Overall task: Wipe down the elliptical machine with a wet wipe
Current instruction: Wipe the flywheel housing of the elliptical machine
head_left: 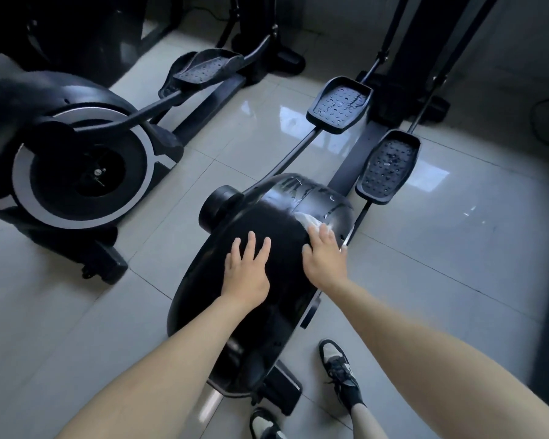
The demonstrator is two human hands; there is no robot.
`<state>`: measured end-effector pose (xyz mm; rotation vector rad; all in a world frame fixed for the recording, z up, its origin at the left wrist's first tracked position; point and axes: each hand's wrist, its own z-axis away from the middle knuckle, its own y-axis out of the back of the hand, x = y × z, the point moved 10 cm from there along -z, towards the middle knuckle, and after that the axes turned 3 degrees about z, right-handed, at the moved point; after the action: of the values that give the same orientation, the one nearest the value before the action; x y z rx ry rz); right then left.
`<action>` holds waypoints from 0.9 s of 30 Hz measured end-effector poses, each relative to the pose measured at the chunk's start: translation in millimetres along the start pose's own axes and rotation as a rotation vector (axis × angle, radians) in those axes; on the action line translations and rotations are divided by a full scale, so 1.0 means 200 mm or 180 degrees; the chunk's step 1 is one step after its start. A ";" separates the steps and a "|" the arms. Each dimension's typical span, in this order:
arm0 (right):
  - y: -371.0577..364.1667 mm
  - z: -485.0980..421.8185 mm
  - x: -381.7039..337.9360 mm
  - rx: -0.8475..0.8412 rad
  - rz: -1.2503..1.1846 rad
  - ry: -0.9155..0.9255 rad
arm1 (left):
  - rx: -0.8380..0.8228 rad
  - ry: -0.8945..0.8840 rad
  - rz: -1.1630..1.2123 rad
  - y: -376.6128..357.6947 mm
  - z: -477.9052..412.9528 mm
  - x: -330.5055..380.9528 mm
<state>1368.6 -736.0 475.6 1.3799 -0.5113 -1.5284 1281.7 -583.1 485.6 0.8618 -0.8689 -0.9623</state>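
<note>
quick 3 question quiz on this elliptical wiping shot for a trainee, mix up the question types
1. True or false: the left hand holds the wet wipe.
2. The right hand presses the wipe on: A a pedal; B the black flywheel cover; C the floor.
3. How many pedals of the machine being wiped show?

Key: 1 false, it rests flat and bare on the cover. 2 B. 3 two.

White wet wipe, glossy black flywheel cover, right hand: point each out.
White wet wipe (308, 218): head view, exposed crumpled edge.
Glossy black flywheel cover (262, 215): head view, bare top.
Right hand (325, 255): head view, back of hand.
</note>
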 end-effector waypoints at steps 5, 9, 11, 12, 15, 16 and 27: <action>-0.15 0.25 -0.14 -0.0224 0.0117 0.0549 | 0.0131 -0.0228 -0.0086 0.03 -0.01 0.07; -0.09 0.15 -0.01 -0.0137 -0.0084 0.0458 | 0.0123 -0.0661 -0.0150 -0.02 0.00 0.19; -0.06 0.09 0.11 -0.0184 -0.0397 0.0113 | 0.0095 -0.0609 -0.0094 -0.03 0.00 0.19; -0.07 0.08 0.16 -0.0261 -0.0600 -0.0052 | 0.0093 -0.0600 -0.0074 -0.03 0.01 0.19; -0.10 0.19 0.18 -0.0291 -0.0974 -0.0240 | 0.0094 -0.0586 -0.0045 -0.03 0.01 0.19; -0.10 0.25 0.15 -0.0190 -0.0965 -0.0197 | 0.0100 -0.0575 -0.0062 -0.03 0.02 0.20; -0.07 0.09 0.19 -0.0276 -0.1374 -0.0118 | 0.0183 -0.0509 -0.0061 -0.04 0.02 0.21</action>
<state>1351.9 -768.2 449.3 1.4583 -0.1689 -1.8988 1288.0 -624.5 490.1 0.8516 -1.0308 -1.0374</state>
